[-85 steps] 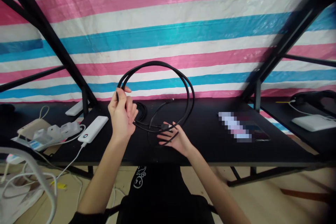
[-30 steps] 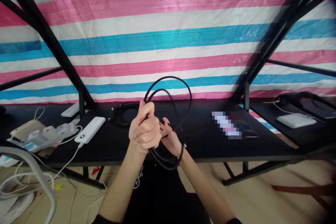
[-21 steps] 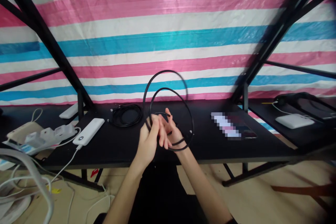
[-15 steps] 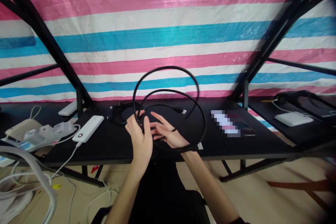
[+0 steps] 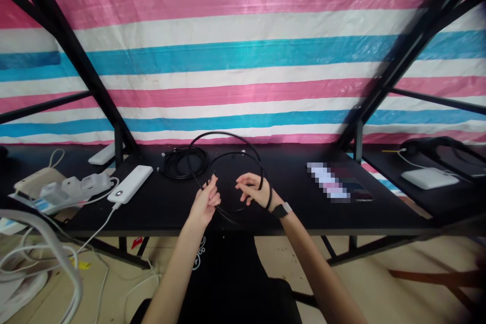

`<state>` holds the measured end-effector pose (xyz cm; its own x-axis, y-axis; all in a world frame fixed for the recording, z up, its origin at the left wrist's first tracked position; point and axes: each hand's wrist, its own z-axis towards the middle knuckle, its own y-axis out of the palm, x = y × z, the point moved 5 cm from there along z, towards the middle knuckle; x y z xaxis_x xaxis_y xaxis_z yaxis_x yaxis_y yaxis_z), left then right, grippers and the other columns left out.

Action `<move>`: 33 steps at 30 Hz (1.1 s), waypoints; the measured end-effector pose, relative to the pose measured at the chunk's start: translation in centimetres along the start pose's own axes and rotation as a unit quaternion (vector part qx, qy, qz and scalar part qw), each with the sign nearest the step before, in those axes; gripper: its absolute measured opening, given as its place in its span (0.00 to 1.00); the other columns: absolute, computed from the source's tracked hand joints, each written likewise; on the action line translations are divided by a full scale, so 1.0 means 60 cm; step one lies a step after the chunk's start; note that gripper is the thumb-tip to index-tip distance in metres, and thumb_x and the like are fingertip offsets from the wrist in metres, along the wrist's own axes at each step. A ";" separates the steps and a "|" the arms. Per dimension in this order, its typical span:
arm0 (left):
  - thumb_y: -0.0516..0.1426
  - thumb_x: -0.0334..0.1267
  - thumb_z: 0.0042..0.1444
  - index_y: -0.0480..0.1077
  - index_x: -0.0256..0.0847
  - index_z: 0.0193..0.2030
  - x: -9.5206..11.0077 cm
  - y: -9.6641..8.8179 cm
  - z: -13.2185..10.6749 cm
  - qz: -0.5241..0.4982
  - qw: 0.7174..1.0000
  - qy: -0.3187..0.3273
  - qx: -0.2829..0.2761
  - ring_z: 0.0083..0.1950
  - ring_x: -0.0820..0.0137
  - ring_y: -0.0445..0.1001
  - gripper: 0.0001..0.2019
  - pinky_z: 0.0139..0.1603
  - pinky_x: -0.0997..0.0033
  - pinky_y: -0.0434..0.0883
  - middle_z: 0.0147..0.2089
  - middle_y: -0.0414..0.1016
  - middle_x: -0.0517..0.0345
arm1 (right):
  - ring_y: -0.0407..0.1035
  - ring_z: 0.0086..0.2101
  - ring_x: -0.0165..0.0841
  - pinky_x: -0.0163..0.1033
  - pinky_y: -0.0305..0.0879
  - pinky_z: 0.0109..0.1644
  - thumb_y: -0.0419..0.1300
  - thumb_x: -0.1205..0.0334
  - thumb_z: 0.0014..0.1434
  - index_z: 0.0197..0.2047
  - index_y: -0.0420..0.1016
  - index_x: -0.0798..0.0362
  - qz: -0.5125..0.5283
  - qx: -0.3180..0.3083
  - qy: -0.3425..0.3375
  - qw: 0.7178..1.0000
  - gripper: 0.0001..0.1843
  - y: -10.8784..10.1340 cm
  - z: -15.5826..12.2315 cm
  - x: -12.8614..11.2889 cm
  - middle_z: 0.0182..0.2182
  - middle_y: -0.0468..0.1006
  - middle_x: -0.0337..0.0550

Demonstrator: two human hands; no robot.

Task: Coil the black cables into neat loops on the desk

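A thin black cable forms loose loops over the black table in front of me. My left hand pinches the cable at the loops' left side, fingers closed. My right hand is curled beside it, and the loops pass around its wrist by a black wristband. Whether its fingers grip the cable is unclear. A second black cable lies coiled on the table just behind and left of my hands.
A white power bank with a white lead lies at the left, beyond it a white power strip. A blurred-out flat object lies at the right. Black frame posts stand at the table's back corners. White cables hang at the lower left.
The loops were held high and wide earlier. They have shrunk and dropped towards the table, and both hands have lowered and moved slightly apart.
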<state>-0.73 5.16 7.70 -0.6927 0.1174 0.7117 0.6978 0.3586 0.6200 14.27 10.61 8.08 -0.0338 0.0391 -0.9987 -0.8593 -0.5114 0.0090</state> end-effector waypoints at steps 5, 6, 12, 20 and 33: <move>0.59 0.47 0.55 0.66 0.38 0.27 0.079 0.040 -0.039 0.091 0.989 0.048 -0.104 0.11 0.84 0.37 0.14 0.12 0.81 0.39 0.11 0.42 0.75 | 0.74 0.37 0.37 0.45 0.74 0.40 0.70 0.55 0.43 0.50 0.68 0.53 0.024 0.112 0.047 0.992 0.31 -0.102 -0.044 0.021 0.40 0.73 0.48; 0.59 0.47 0.54 0.67 0.38 0.27 0.096 0.050 -0.048 0.145 0.981 0.064 -0.116 0.11 0.84 0.38 0.14 0.12 0.82 0.38 0.11 0.43 0.74 | 0.74 0.39 0.39 0.49 0.73 0.42 0.68 0.52 0.45 0.52 0.67 0.53 -0.011 0.147 0.034 0.988 0.33 -0.121 -0.058 0.009 0.42 0.72 0.50; 0.64 0.39 0.47 0.75 0.36 0.21 0.140 0.154 -0.095 0.437 0.856 0.182 -0.207 0.14 0.82 0.52 0.09 0.13 0.81 0.43 0.15 0.62 0.62 | 0.51 0.61 0.51 0.60 0.48 0.64 0.71 0.52 0.41 0.62 0.61 0.47 -0.348 0.222 -0.291 0.863 0.45 -0.070 -0.130 -0.204 0.61 0.60 0.51; 0.62 0.43 0.49 0.73 0.38 0.25 0.174 0.168 -0.090 0.447 0.842 0.212 -0.214 0.10 0.81 0.53 0.11 0.13 0.80 0.45 0.10 0.60 0.64 | 0.53 0.07 0.24 0.36 0.67 0.19 0.59 0.49 0.56 0.28 0.77 0.54 -0.149 0.089 -0.104 0.979 0.17 -0.061 -0.055 -0.207 0.06 0.57 0.30; 0.62 0.49 0.49 0.70 0.37 0.34 0.107 0.098 0.042 0.333 0.918 0.153 -0.150 0.24 0.74 0.73 0.16 0.26 0.79 0.66 0.19 0.67 0.63 | 0.39 0.10 0.18 0.24 0.39 0.11 0.65 0.53 0.51 0.32 0.75 0.57 0.243 0.196 -0.047 0.949 0.14 -0.132 0.012 -0.142 0.09 0.47 0.24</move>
<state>-1.53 10.40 15.11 -0.0429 -0.0645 0.9970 0.9987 0.0260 0.0447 20.99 14.92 16.53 -0.5043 -0.0344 -0.8629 -0.8537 -0.1306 0.5041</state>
